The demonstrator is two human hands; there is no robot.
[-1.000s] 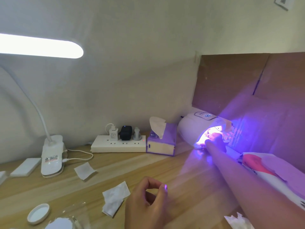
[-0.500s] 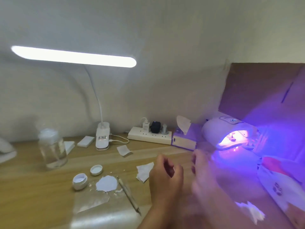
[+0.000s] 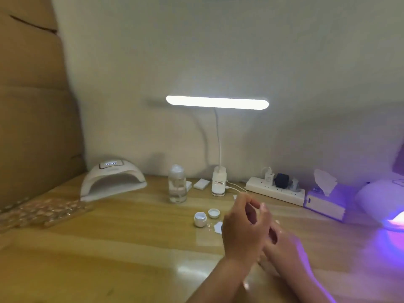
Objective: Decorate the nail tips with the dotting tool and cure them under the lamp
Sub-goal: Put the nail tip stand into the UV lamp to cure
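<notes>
Wooden table [image 3: 131, 248] beneath left hand [image 3: 242, 228], fingers [image 3: 239, 202] loosely curled, overlapping right hand [image 3: 284, 246].

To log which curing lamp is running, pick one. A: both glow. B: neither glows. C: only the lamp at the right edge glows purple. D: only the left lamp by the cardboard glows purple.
C: the right curing lamp spills violet light onto the table, while the left curing lamp is unlit inside.
</notes>
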